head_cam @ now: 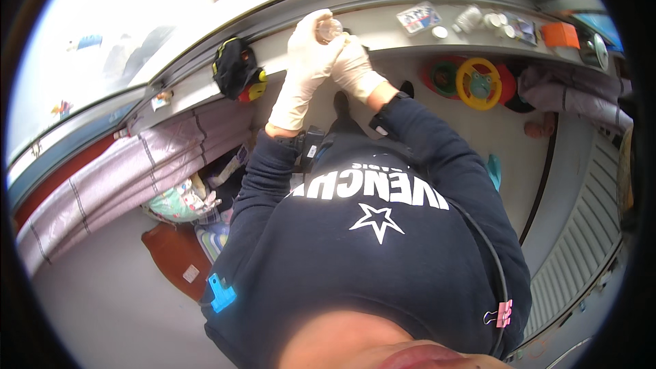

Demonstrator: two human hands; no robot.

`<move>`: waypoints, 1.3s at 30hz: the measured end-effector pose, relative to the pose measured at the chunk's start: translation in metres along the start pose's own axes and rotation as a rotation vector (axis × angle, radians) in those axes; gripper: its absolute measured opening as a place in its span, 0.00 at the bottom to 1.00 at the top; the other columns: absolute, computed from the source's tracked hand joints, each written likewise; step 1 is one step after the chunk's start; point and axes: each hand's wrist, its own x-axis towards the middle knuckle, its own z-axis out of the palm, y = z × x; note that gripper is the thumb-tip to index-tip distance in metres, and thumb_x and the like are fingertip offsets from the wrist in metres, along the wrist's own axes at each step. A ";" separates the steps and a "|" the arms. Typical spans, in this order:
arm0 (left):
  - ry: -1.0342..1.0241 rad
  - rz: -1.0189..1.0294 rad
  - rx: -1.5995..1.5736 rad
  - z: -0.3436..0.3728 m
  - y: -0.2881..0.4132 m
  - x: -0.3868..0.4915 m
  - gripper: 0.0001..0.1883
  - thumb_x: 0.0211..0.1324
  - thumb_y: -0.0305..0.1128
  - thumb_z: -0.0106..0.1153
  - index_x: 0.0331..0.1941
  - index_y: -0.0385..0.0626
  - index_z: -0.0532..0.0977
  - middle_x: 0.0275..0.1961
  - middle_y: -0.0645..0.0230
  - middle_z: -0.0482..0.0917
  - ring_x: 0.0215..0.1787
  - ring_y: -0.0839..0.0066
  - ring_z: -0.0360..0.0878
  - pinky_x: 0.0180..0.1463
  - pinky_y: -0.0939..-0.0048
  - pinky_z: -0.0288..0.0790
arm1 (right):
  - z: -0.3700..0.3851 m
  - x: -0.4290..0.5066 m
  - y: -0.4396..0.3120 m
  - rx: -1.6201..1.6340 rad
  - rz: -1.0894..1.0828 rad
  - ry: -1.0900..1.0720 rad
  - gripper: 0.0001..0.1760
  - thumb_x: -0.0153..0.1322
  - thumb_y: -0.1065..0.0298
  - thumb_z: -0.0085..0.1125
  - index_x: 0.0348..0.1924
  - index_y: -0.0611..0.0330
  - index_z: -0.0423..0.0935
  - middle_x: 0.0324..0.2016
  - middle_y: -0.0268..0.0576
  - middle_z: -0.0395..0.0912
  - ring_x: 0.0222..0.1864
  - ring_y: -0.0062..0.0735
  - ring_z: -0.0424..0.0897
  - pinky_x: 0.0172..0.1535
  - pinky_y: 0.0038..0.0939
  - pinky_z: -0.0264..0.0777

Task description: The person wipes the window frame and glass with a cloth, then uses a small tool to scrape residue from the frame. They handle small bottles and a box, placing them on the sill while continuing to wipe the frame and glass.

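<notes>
My left hand (311, 51), in a white glove, is wrapped around a small clear plastic container (329, 29) above the windowsill. My right hand (355, 65), gloved the same way, meets it from the right. Its fingertips are bent in at the container's near edge; whether they grip it or some small piece is hidden. To the right on the sill (382, 41) lie a clear plastic box with a printed label (419, 18), a white cap (439, 33), a clear bottle (467, 19) and several white caps (493, 21).
Farther right stand an orange box (560, 35) and a round lid (595, 51). A yellow toy steering wheel (479, 83) sits below the sill. Left of my hands is a black fabric item (236, 67); a pinkish curtain (133, 161) hangs at left. The window frame (256, 13) runs behind.
</notes>
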 end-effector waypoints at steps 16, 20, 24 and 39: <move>-0.198 -0.258 -0.395 -0.109 -0.120 -0.055 0.28 0.47 0.25 0.79 0.54 0.35 0.78 0.47 0.60 0.87 0.50 0.73 0.86 0.55 0.70 0.80 | -0.019 0.068 -0.105 0.203 -0.002 -0.150 0.17 0.56 0.70 0.75 0.40 0.45 0.90 0.50 0.30 0.86 0.52 0.43 0.80 0.57 0.37 0.77; -0.199 -0.341 -0.688 -0.134 -0.123 -0.074 0.27 0.53 0.24 0.77 0.55 0.32 0.76 0.47 0.61 0.85 0.48 0.75 0.86 0.54 0.73 0.81 | -0.017 0.080 -0.116 0.106 -0.017 0.045 0.19 0.54 0.72 0.75 0.40 0.46 0.90 0.51 0.34 0.86 0.50 0.44 0.82 0.55 0.38 0.78; -0.155 -0.388 -0.597 -0.159 -0.127 -0.073 0.26 0.53 0.19 0.74 0.57 0.33 0.76 0.45 0.62 0.85 0.44 0.75 0.86 0.49 0.73 0.82 | -0.015 0.069 -0.153 0.138 -0.139 -0.114 0.20 0.55 0.71 0.76 0.40 0.46 0.88 0.52 0.32 0.85 0.52 0.44 0.82 0.55 0.39 0.78; 1.145 -0.729 -0.272 -0.446 -0.388 -0.182 0.25 0.48 0.34 0.84 0.50 0.40 0.84 0.32 0.72 0.81 0.20 0.83 0.72 0.21 0.79 0.65 | -0.005 0.026 -0.064 0.328 0.348 0.037 0.21 0.70 0.83 0.64 0.56 0.60 0.84 0.65 0.46 0.77 0.65 0.41 0.77 0.68 0.36 0.71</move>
